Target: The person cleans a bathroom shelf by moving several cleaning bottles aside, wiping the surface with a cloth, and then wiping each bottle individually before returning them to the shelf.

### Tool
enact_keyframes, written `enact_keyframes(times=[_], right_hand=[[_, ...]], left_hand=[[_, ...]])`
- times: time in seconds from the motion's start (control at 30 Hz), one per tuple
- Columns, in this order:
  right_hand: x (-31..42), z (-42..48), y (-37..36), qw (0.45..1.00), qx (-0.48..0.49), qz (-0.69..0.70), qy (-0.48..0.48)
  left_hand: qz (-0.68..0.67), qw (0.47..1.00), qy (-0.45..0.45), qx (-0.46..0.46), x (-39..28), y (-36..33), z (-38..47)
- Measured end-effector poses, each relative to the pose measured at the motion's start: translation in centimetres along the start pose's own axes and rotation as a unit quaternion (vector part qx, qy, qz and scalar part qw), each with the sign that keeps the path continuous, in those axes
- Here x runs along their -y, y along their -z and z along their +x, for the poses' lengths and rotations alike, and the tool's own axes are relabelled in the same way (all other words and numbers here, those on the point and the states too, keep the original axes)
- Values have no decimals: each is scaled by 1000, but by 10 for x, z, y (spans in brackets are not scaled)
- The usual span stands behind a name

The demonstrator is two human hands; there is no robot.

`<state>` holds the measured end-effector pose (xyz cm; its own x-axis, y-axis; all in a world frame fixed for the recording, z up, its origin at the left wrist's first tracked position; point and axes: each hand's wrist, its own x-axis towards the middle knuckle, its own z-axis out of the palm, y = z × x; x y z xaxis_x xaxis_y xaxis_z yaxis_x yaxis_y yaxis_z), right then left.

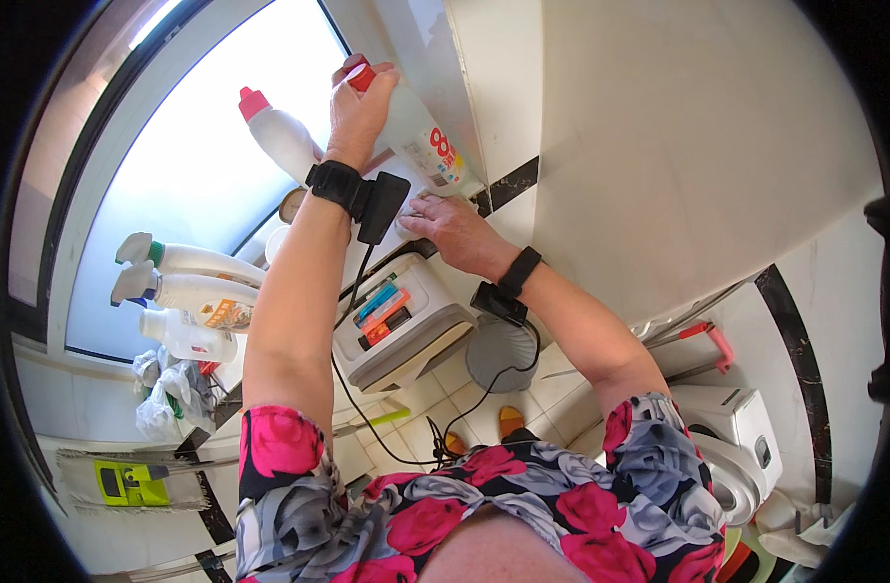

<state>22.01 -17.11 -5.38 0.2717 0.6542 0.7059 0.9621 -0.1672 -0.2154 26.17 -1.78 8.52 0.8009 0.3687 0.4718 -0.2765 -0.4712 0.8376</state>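
My left hand [361, 113] grips the red-capped tops of bottles at the window sill; one is a large clear bottle [419, 135] with a printed label, and a second red cap shows behind it. My right hand [456, 229] presses a whitish cloth [414, 218] on the sill near the base of that bottle. Left of my left hand stands a white squeeze bottle [281, 138] with a pink cap. Two spray bottles [204, 266] and a translucent jug [190, 335] stand further along the sill, beside my left forearm.
Below the sill is a white and grey lidded bin [416, 350] with small boxes [383, 313] on top. A grey ribbed bin [502, 353] stands beside it. Plastic bags [169, 393] hang at the sill's end, above a green flat mop [132, 483]. A white toilet [729, 474] is at the lower right.
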Motion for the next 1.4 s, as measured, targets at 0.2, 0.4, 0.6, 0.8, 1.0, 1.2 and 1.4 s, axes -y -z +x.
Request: enact_keyframes(times=[0.2, 0.4, 0.6, 0.8, 1.0, 1.2, 1.4], right_hand=[[1, -2, 4, 995, 73, 50, -42], [-9, -3, 3, 998, 49, -27, 6], [-22, 8, 7, 993, 110, -12, -39], [-33, 47, 24, 968, 222, 6, -121], [-26, 83, -4, 968, 185, -126, -115], [-47, 76, -38, 950, 265, -118, -115], [-68, 78, -49, 966, 160, -151, -137]], left_hand=[[-38, 998, -43, -2, -23, 8, -11], [-4, 997, -72, -7, -65, 48, -42], [-26, 1000, -13, 8, -103, 100, -95], [-2, 999, 29, -13, -121, 132, -147], [-17, 998, 54, -13, -119, 153, -174], [5, 998, 60, -13, -107, 160, -183], [1, 998, 55, -1, -104, 156, -183]])
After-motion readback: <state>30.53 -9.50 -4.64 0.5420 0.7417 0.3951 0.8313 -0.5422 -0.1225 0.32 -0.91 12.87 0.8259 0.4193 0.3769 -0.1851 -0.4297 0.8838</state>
